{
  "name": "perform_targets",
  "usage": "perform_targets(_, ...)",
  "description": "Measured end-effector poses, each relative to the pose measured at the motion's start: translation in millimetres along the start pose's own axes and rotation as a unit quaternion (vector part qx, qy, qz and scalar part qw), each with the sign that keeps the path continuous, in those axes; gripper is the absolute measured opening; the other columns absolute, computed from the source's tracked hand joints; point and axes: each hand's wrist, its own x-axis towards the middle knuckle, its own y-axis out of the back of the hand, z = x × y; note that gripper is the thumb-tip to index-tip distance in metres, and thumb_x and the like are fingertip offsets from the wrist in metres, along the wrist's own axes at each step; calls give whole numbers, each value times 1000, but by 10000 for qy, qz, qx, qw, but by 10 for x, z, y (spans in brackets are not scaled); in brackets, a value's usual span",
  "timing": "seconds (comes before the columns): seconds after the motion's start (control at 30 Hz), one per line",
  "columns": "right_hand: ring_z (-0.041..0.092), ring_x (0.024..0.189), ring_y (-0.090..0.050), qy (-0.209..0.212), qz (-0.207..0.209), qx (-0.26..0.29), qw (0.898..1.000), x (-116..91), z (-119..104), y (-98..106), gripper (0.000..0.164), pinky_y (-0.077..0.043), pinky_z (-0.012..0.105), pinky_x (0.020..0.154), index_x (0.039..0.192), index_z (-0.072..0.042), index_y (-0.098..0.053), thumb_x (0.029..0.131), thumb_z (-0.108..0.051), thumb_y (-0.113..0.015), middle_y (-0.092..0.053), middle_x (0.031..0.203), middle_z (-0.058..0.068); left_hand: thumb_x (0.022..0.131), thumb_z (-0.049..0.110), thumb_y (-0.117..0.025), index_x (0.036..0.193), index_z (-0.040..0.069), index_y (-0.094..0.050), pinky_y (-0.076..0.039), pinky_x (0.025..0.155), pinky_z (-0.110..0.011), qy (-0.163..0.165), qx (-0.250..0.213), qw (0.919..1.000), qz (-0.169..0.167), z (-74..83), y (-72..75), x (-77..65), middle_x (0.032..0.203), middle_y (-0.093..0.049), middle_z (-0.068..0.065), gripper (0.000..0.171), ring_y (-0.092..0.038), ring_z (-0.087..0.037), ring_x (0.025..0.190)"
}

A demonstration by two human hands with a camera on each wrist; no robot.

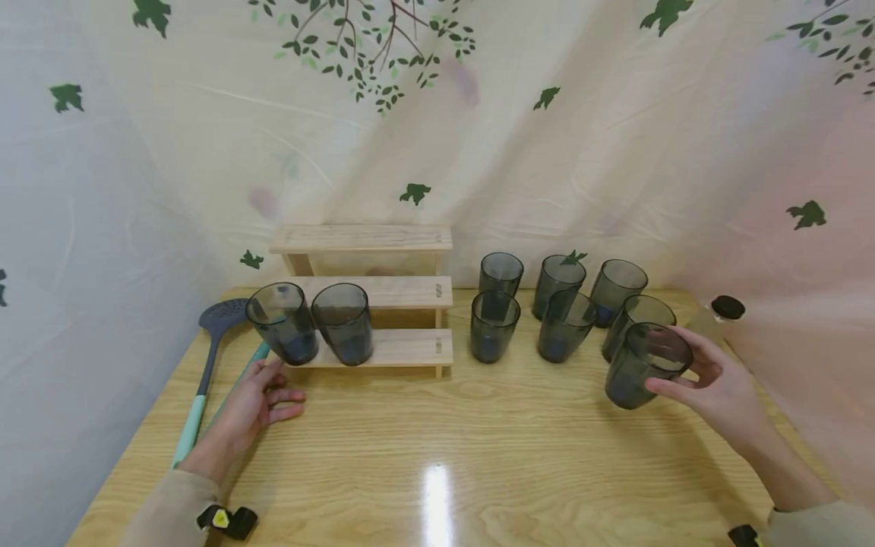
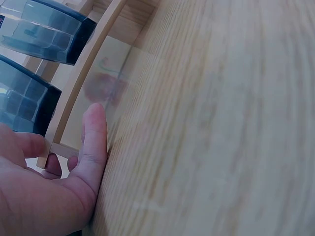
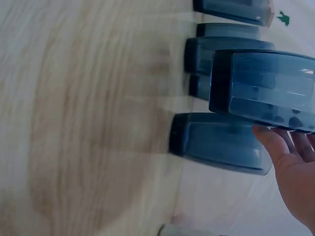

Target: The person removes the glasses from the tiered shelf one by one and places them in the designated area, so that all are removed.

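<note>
My right hand (image 1: 728, 387) holds a dark smoky glass (image 1: 645, 368) by its side, thumb in front and fingers behind. The glass is raised off the table and slightly tilted; in the right wrist view its thick dark base (image 3: 220, 81) shows. At the left end of the wooden three-step rack (image 1: 403, 349), my left hand (image 1: 249, 406) grips the lowest board's corner, with fingers above and below it in the left wrist view and one finger (image 2: 94, 132) extended. Two similar glasses (image 1: 283, 327) (image 1: 344, 327) stand side by side on that lowest step.
Several more smoky glasses (image 1: 495, 327) stand in two rows right of the rack. A slotted turner (image 1: 208, 357) and another teal-handled utensil (image 1: 239, 380) lie at the left. A black-capped bottle (image 1: 728, 308) stands far right. A leaf-printed curtain (image 1: 506, 167) backs the wooden table (image 1: 519, 456).
</note>
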Motion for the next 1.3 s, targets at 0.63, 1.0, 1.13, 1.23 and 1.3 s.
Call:
perform_targets(0.63,3,120,-56,-114,-140,-162,9997,-44,351,194,84,-55,16,78,155,0,-32,83,23,-69,-53,143,-2,112,37,-36,112,7,-30,-62,79,-38,43,50,10000,63,22,-13,-25,100,-45,-4,31,-70,-18,84)
perform_targets(1.0,4,122,-55,133,-514,-645,9965,-8,463,335,79,-56,17,82,151,4,-35,82,24,-69,-54,142,3,112,38,-35,112,6,-29,-62,80,-38,8,99,9999,73,15,-19,-20,101,-43,-5,32,-70,-18,84)
perform_targets(1.13,3,121,-55,129,-529,-794,9954,-3,495,343,78,-56,17,82,150,6,-34,83,23,-70,-55,141,1,112,38,-34,113,6,-29,-62,80,-38,25,141,9999,91,12,-20,-32,103,-42,-5,33,-69,-18,85)
perform_targets(1.23,3,121,-55,108,-501,-641,9966,-25,511,343,78,-56,17,82,150,7,-32,83,24,-69,-55,140,-1,112,39,-35,113,6,-29,-62,80,-38,12,140,9999,87,18,-27,-37,103,-42,-5,34,-69,-18,85)
perform_targets(1.3,3,121,-55,118,-480,-556,9972,-47,521,347,79,-56,17,82,151,6,-31,83,24,-68,-54,141,-2,112,39,-36,113,6,-29,-62,80,-38,6,127,9999,86,24,-35,-37,102,-42,-5,34,-69,-18,85)
